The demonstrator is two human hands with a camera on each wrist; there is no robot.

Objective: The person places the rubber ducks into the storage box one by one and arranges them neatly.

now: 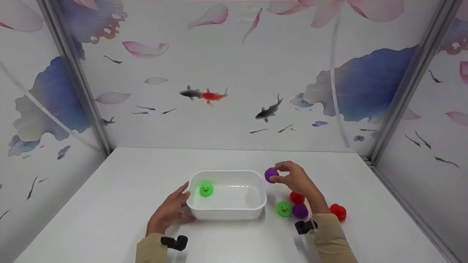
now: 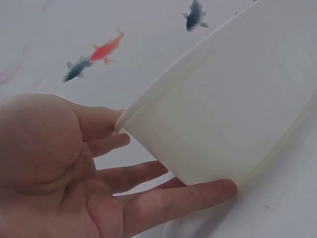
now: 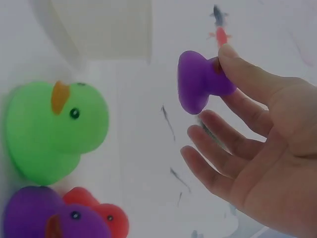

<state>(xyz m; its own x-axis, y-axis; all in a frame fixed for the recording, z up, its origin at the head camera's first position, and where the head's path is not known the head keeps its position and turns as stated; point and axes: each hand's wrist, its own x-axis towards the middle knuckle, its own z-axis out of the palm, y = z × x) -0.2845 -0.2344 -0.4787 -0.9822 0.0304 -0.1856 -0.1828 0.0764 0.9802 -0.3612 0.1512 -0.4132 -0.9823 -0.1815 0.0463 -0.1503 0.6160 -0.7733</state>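
Note:
Against the left end of a white plastic basin [image 1: 228,213] rests my left hand [image 1: 170,208]. In the left wrist view its fingers are spread and fairly straight, touching the basin's rim and wall. A green rubber duck [image 1: 206,189] sits inside the basin at the left. My right hand [image 1: 295,178] pinches a purple rubber duck [image 3: 198,82] between thumb and fingertips, above the table just right of the basin. Below this hand stand another green duck [image 1: 284,209], a purple duck [image 1: 300,211] and a red duck [image 1: 297,197].
Farther right, beyond my right forearm, lies something red [image 1: 338,212], partly overlapped by the sleeve. The white table [image 1: 146,171] is enclosed by panels [image 1: 226,124] printed with fish and petals, with metal posts [image 1: 78,80] at the corners.

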